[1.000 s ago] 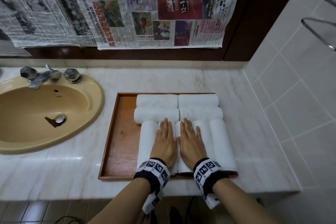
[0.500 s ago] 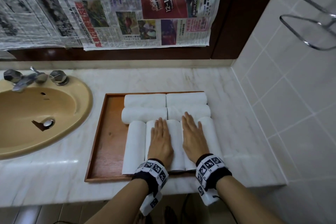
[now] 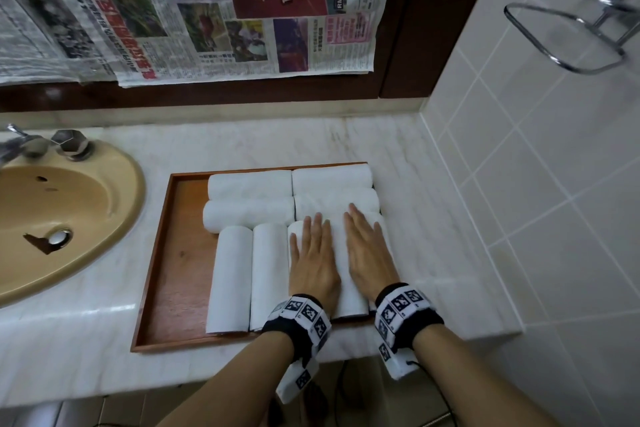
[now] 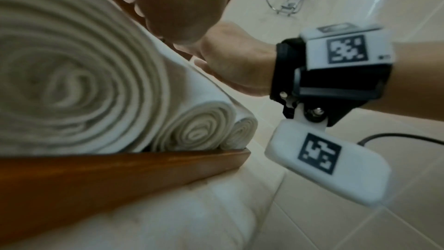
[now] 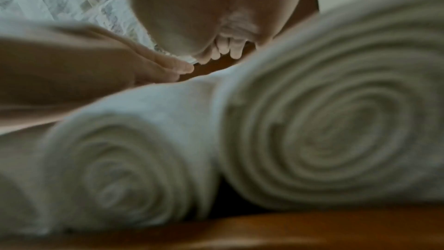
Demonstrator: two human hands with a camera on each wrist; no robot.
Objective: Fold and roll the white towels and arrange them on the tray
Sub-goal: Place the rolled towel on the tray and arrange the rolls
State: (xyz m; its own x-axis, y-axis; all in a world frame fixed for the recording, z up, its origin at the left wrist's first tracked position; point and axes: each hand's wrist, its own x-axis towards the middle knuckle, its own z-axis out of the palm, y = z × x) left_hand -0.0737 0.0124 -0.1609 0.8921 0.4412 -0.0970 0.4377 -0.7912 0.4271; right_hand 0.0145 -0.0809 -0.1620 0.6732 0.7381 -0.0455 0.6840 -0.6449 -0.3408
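Observation:
A wooden tray point(image 3: 162, 253) on the marble counter holds several rolled white towels. Two pairs lie crosswise at the back point(image 3: 249, 184), and a row runs lengthwise at the front point(image 3: 232, 274). My left hand point(image 3: 313, 253) lies flat, fingers straight, on a front-row roll right of the middle. Beside it, my right hand point(image 3: 369, 250) presses flat on the rightmost rolls. The left wrist view shows spiral towel ends point(image 4: 72, 75) behind the tray rim point(image 4: 120, 174), with the right hand point(image 4: 235, 67) beyond. In the right wrist view, two roll ends point(image 5: 336, 130) sit under my right palm point(image 5: 211, 7).
A yellow sink point(image 3: 52, 218) with a metal tap point(image 3: 69, 146) sits left of the tray. Newspaper point(image 3: 207, 10) hangs on the back wall. A tiled wall point(image 3: 536, 201) with a chrome rack point(image 3: 571, 28) closes the right side. Bare tray floor lies left of the towels.
Both flat hands have slid to the right across the front row, from the middle rolls to the right-hand rolls. The towels stay in their rows.

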